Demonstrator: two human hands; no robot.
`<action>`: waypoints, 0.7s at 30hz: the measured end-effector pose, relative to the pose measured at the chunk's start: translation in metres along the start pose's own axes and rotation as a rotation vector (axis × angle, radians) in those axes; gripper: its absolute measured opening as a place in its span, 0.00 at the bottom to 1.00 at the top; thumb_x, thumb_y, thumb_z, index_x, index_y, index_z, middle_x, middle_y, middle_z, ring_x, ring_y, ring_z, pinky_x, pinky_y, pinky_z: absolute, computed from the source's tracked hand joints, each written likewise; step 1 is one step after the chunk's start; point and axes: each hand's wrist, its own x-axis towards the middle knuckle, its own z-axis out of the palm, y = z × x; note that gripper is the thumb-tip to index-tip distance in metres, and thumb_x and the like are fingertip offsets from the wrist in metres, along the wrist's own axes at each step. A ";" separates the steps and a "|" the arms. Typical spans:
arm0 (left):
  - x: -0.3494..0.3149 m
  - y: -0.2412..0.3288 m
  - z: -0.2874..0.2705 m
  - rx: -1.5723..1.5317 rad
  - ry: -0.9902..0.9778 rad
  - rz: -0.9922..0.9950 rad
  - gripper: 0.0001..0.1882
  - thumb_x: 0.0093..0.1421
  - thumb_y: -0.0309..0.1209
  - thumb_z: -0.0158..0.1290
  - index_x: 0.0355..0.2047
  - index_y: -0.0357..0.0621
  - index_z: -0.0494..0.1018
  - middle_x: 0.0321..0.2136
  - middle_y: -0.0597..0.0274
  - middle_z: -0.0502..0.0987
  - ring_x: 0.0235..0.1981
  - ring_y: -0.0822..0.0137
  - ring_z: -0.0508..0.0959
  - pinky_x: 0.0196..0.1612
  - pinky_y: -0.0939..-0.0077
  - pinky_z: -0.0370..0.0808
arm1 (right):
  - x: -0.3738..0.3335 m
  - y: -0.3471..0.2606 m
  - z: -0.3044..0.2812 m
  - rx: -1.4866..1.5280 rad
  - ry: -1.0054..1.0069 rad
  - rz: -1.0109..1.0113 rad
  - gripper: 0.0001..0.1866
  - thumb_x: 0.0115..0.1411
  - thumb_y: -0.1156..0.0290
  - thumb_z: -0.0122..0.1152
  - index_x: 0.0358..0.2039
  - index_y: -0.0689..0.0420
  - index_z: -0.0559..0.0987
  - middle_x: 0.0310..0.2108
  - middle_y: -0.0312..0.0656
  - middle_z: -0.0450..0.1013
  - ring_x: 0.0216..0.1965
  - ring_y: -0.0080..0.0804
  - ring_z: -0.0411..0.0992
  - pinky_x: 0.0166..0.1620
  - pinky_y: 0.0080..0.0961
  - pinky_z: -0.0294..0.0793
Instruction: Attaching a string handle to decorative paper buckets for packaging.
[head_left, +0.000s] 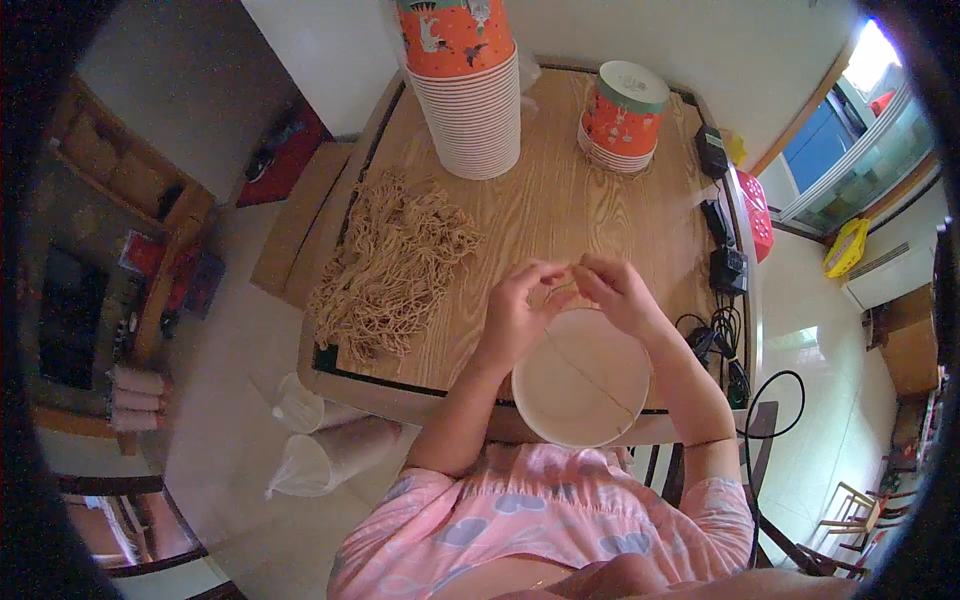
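Observation:
My left hand (522, 308) and my right hand (617, 292) meet above the table, fingertips pinched close together on a thin brown cord. One length of the cord (590, 380) runs across the open mouth of a white paper bucket (533, 405), which stands at the near table edge between my forearms. Its outer wall is mostly hidden from above. Left of my hands lies a big tangled heap of tan paper cords (395, 265). Whether the cord is knotted at my fingertips is too small to tell.
A tall stack of nested orange-printed paper buckets (470, 120) stands at the back left of the wooden table (540, 210). A shorter upside-down stack (622, 120) is at the back right. Black adapters and cables (728, 270) line the right edge. Bagged buckets (330, 455) lie on the floor.

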 end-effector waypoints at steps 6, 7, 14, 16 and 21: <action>-0.002 -0.007 -0.004 0.065 -0.036 -0.017 0.06 0.46 0.23 0.60 0.26 0.40 0.75 0.23 0.59 0.75 0.25 0.65 0.75 0.30 0.74 0.71 | 0.001 0.007 -0.002 -0.138 -0.021 -0.071 0.09 0.60 0.69 0.50 0.30 0.62 0.74 0.20 0.35 0.65 0.25 0.21 0.62 0.29 0.22 0.64; -0.002 -0.007 -0.005 0.048 -0.033 -0.034 0.06 0.46 0.23 0.60 0.26 0.40 0.75 0.23 0.59 0.75 0.25 0.65 0.75 0.30 0.74 0.71 | 0.002 0.008 -0.002 -0.118 -0.005 -0.093 0.08 0.59 0.70 0.51 0.29 0.62 0.73 0.21 0.35 0.65 0.25 0.21 0.62 0.29 0.22 0.64; -0.001 -0.006 -0.003 -0.074 -0.031 -0.101 0.06 0.46 0.23 0.60 0.27 0.39 0.76 0.22 0.60 0.76 0.25 0.67 0.75 0.30 0.75 0.71 | 0.005 0.017 0.000 -0.018 0.043 -0.136 0.05 0.57 0.73 0.55 0.26 0.61 0.73 0.22 0.32 0.66 0.26 0.19 0.61 0.30 0.19 0.63; -0.002 -0.006 -0.005 0.058 -0.066 -0.087 0.06 0.46 0.23 0.60 0.27 0.39 0.76 0.22 0.60 0.76 0.24 0.69 0.75 0.29 0.76 0.70 | 0.005 0.016 0.000 -0.033 0.019 -0.153 0.05 0.57 0.73 0.55 0.27 0.61 0.73 0.22 0.31 0.66 0.27 0.18 0.61 0.31 0.19 0.62; -0.003 -0.012 -0.007 0.006 -0.031 -0.110 0.05 0.46 0.23 0.60 0.25 0.39 0.76 0.22 0.60 0.76 0.23 0.69 0.74 0.27 0.77 0.70 | 0.005 0.015 -0.004 0.000 0.033 -0.158 0.07 0.58 0.71 0.54 0.27 0.61 0.73 0.21 0.31 0.66 0.26 0.19 0.63 0.30 0.19 0.63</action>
